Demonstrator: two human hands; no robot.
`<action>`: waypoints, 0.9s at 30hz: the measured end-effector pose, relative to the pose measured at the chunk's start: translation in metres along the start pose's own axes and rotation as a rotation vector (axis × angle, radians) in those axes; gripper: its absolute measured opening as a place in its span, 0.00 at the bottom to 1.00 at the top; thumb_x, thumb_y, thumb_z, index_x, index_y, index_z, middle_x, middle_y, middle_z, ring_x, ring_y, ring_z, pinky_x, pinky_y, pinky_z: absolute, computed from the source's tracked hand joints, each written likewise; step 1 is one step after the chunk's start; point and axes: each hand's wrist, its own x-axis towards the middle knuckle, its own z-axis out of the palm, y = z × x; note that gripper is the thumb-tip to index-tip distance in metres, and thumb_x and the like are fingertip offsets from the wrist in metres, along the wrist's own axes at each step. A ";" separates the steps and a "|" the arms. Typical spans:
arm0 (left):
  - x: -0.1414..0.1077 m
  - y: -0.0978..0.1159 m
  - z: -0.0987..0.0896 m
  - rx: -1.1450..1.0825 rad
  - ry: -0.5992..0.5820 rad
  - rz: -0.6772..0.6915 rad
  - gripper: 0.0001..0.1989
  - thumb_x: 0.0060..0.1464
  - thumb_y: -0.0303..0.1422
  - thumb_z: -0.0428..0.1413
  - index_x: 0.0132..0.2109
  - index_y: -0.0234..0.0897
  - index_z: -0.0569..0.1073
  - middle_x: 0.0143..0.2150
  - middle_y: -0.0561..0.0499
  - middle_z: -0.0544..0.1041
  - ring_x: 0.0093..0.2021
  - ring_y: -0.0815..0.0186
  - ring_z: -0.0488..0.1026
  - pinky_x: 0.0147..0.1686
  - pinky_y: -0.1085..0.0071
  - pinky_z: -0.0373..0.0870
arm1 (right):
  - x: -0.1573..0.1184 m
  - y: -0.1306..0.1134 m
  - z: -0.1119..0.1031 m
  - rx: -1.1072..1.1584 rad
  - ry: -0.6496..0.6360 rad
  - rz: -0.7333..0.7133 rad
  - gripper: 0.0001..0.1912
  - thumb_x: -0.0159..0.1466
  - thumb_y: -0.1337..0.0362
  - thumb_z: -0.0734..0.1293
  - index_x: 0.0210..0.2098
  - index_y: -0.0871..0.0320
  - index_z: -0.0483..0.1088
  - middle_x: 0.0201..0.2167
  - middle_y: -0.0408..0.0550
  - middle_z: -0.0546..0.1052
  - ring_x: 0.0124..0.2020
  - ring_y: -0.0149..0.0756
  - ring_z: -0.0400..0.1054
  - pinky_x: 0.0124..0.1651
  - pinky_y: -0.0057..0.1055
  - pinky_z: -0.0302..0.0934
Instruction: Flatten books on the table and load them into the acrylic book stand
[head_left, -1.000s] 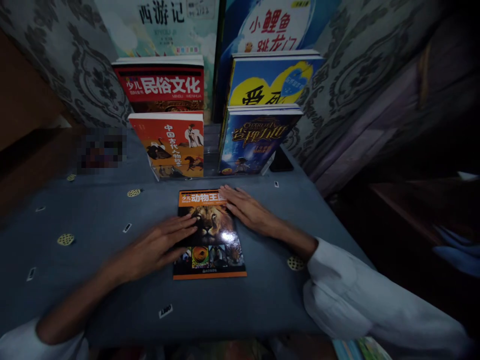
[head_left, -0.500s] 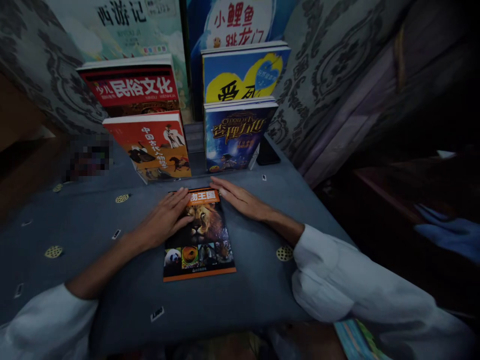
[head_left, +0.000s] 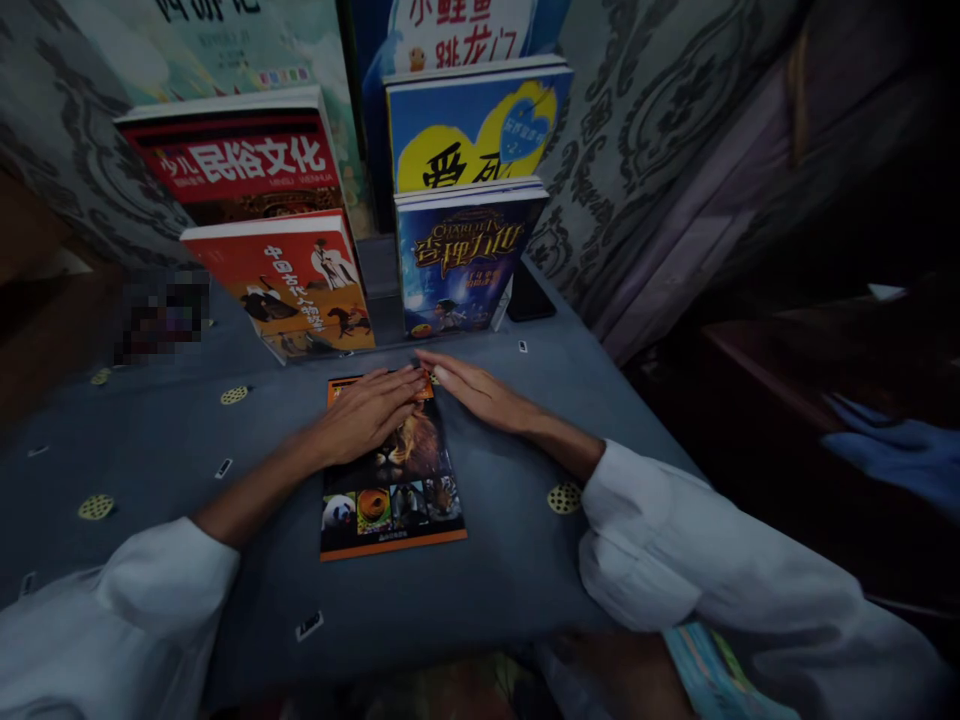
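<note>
A thin animal book (head_left: 409, 465) with a lion on its dark cover and an orange strip at the bottom lies flat on the table in front of me. My left hand (head_left: 373, 415) rests flat across the upper part of the cover, fingers stretched out, hiding much of the title. At the book's top right corner is my right hand (head_left: 480, 395), its fingers extended and lying along the edge. The left fingertips come close to the right ones. Neither hand grasps anything.
Behind the book stand an orange book (head_left: 292, 285) and a red book (head_left: 247, 165) on the left, a blue book (head_left: 465, 260) and a blue-yellow book (head_left: 476, 125) on the right. A dark phone-like object (head_left: 531, 300) lies beside them on the patterned tablecloth (head_left: 262, 560).
My left hand has slid right across the top of the cover, toward my right hand. The right hand stays at the corner. The view has shifted slightly.
</note>
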 end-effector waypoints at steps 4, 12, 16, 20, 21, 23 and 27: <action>0.001 0.000 0.000 -0.002 0.014 0.000 0.24 0.72 0.37 0.41 0.66 0.30 0.66 0.69 0.39 0.67 0.70 0.60 0.62 0.69 0.57 0.58 | -0.010 -0.004 0.008 -0.173 -0.041 -0.090 0.31 0.75 0.48 0.50 0.71 0.55 0.56 0.72 0.54 0.60 0.73 0.43 0.52 0.74 0.53 0.47; 0.001 -0.001 -0.002 -0.046 0.008 -0.006 0.23 0.73 0.39 0.41 0.69 0.39 0.62 0.71 0.45 0.64 0.71 0.61 0.60 0.67 0.58 0.57 | -0.049 -0.017 0.013 -0.475 -0.140 -0.178 0.32 0.75 0.53 0.54 0.73 0.62 0.49 0.72 0.63 0.57 0.74 0.46 0.47 0.74 0.56 0.45; 0.005 0.000 -0.003 -0.018 -0.034 -0.022 0.26 0.73 0.41 0.38 0.70 0.36 0.60 0.73 0.44 0.61 0.73 0.60 0.55 0.66 0.58 0.56 | -0.059 -0.019 0.015 -0.512 -0.142 -0.213 0.32 0.75 0.53 0.55 0.72 0.63 0.51 0.71 0.65 0.58 0.74 0.48 0.47 0.73 0.58 0.47; 0.007 0.000 -0.004 -0.003 -0.069 -0.028 0.26 0.74 0.42 0.37 0.71 0.39 0.58 0.74 0.45 0.59 0.74 0.60 0.52 0.66 0.58 0.55 | -0.059 -0.018 0.015 -0.510 -0.135 -0.204 0.30 0.75 0.54 0.54 0.71 0.60 0.54 0.71 0.61 0.60 0.74 0.46 0.49 0.73 0.57 0.48; 0.007 0.000 -0.003 -0.002 -0.072 -0.021 0.26 0.74 0.42 0.36 0.71 0.40 0.59 0.74 0.45 0.59 0.75 0.60 0.51 0.66 0.57 0.54 | -0.059 -0.018 0.014 -0.511 -0.130 -0.199 0.29 0.75 0.54 0.54 0.71 0.60 0.55 0.71 0.61 0.61 0.73 0.45 0.50 0.73 0.56 0.48; 0.006 -0.001 -0.003 -0.005 -0.075 -0.006 0.25 0.74 0.41 0.36 0.70 0.41 0.61 0.74 0.46 0.59 0.75 0.60 0.50 0.66 0.57 0.54 | -0.059 -0.017 0.014 -0.513 -0.117 -0.199 0.28 0.75 0.55 0.54 0.70 0.60 0.57 0.70 0.60 0.62 0.73 0.45 0.52 0.73 0.55 0.48; 0.005 -0.002 -0.001 -0.034 -0.072 0.020 0.24 0.74 0.38 0.37 0.69 0.42 0.63 0.72 0.48 0.62 0.75 0.61 0.50 0.67 0.56 0.53 | -0.059 -0.016 0.014 -0.506 -0.096 -0.212 0.26 0.75 0.58 0.57 0.69 0.58 0.60 0.68 0.58 0.66 0.71 0.46 0.56 0.73 0.56 0.49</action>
